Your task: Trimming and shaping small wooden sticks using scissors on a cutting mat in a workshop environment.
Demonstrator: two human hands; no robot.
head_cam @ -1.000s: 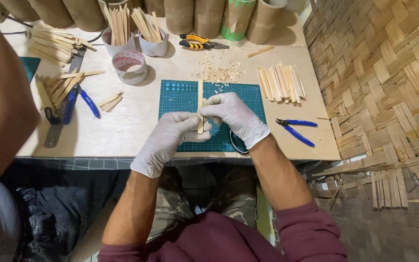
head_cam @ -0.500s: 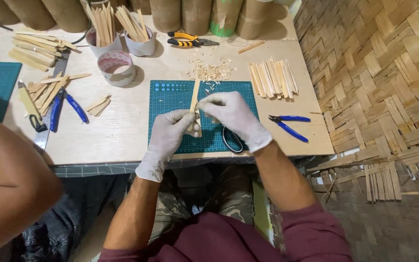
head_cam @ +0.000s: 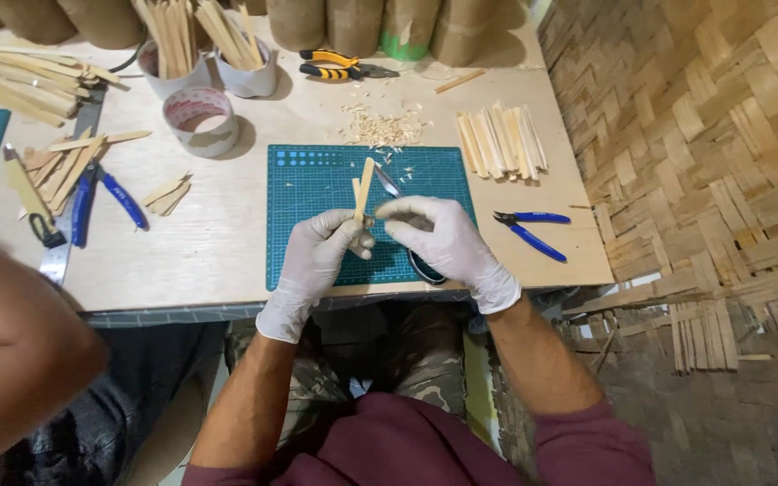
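Hands: both gloved and close together over the green cutting mat (head_cam: 317,193), wrists hanging off the table's near edge.
Left hand (head_cam: 321,256): closed on the lower end of a thin bamboo strip (head_cam: 365,184), which stands nearly upright and tilts slightly right.
Right hand (head_cam: 438,238): wrapped around a knife (head_cam: 387,180); its blade shows above the fingers, just beside the strip, and the dark handle end pokes out below the palm.
Strip position: held above the mat's middle, clear of the surface.
Shavings (head_cam: 380,126): small pale heap just beyond the mat's far edge.
Finished-looking strips (head_cam: 500,142): laid side by side to the right of the mat.
Blue pliers (head_cam: 530,229): resting near the right hand, apart from it.
Doing it well, as I judge: keep the left fingers below the blade's path, and take thin passes away from the body.
Risk: the strip is narrow, so a deep bite could split it.
Neighbour: another person's bare arm (head_cam: 20,351) fills the lower left, well apart.
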